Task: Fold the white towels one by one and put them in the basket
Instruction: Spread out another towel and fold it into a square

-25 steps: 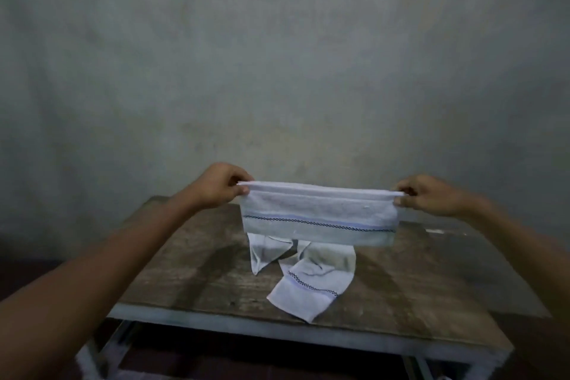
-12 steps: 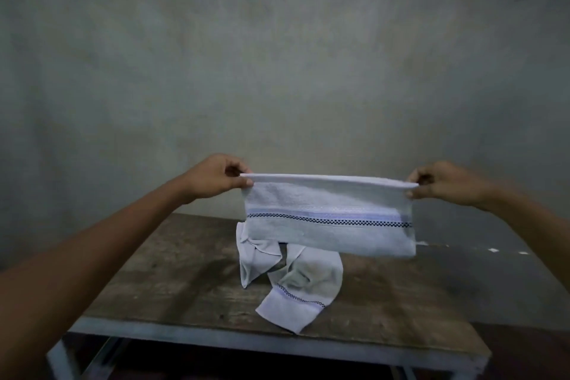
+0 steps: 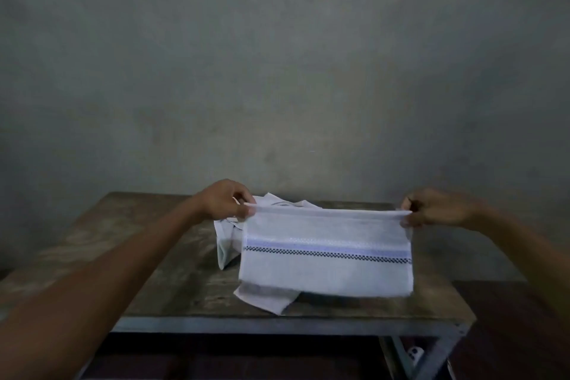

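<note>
Pinching the top corners of the folded towel (image 3: 327, 253), the left hand (image 3: 225, 199) and right hand (image 3: 438, 208) now hold it lower than before, its bottom edge near the table (image 3: 148, 281), covering the crumpled towel (image 3: 228, 244).

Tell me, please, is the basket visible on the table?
No, the table holds only a crumpled towel behind the held towel.

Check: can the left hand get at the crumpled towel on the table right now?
Probably not as is: the left hand is pinching a corner of the held towel, which hangs in front of the crumpled towel. It sits close, though; letting go would free it.
</note>
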Demonstrator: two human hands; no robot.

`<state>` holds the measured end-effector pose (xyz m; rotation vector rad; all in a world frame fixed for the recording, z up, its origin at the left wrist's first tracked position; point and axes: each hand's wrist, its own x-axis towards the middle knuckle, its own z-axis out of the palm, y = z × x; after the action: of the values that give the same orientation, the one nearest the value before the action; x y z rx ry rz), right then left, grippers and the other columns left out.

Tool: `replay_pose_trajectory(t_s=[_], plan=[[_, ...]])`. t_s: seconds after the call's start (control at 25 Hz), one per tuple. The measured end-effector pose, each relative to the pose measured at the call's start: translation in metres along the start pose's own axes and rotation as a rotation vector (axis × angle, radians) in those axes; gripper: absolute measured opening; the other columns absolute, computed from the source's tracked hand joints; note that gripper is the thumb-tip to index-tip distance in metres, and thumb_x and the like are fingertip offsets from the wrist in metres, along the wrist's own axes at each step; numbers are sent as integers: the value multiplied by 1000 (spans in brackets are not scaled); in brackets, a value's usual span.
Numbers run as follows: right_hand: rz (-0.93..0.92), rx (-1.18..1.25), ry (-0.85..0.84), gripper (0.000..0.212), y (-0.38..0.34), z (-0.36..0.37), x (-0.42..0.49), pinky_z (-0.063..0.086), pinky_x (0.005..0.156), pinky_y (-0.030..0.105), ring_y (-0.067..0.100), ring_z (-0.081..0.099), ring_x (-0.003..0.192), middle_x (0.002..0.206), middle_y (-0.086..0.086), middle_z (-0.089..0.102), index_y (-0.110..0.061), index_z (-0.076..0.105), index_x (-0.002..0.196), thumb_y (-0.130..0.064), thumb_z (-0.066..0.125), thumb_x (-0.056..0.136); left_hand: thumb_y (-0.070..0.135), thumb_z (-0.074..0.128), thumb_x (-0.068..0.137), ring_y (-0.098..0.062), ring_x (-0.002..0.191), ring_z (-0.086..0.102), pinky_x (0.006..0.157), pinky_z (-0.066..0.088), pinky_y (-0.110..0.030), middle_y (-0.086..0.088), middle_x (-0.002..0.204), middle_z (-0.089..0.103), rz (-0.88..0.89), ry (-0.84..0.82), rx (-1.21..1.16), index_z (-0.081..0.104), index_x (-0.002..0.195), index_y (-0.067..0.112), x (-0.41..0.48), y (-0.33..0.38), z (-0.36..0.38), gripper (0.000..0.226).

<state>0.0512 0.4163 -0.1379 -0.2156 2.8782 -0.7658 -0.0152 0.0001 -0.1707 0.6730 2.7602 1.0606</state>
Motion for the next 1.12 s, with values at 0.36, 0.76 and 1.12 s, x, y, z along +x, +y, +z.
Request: replay_pose_trajectory(t_s=[0.36, 0.76, 1.12], plan=[[-10, -134, 180, 40, 103, 165, -15, 37, 61, 20, 14, 53, 72, 75, -7, 55, -40, 46, 68, -6, 65, 75, 13, 71, 69, -12, 74, 58, 67, 47, -27, 12, 81, 56, 142, 182, 240, 61, 81, 27, -41, -76, 142, 21], [-1, -198, 473, 41, 40, 201, 39, 47, 81, 41, 34, 59, 92, 97, 10, 63, -14, 62, 92, -38, 32, 79, 37, 29, 85, -19, 125, 46, 99, 28, -36, -1, 128, 55, 88, 327, 407, 56, 120, 19, -2, -21, 205, 48], [222, -295, 70, 66, 81, 223, 48, 1, 119, 45, 18, -6, 147, 160, -2, -5, -38, 6, 148, -66, 19, 90, 59, -10, 76, -19, 147, -3, 116, 3, -48, -2, 159, -2, -157, 139, 541, 0, 150, 18, -7, -81, 218, 85]])
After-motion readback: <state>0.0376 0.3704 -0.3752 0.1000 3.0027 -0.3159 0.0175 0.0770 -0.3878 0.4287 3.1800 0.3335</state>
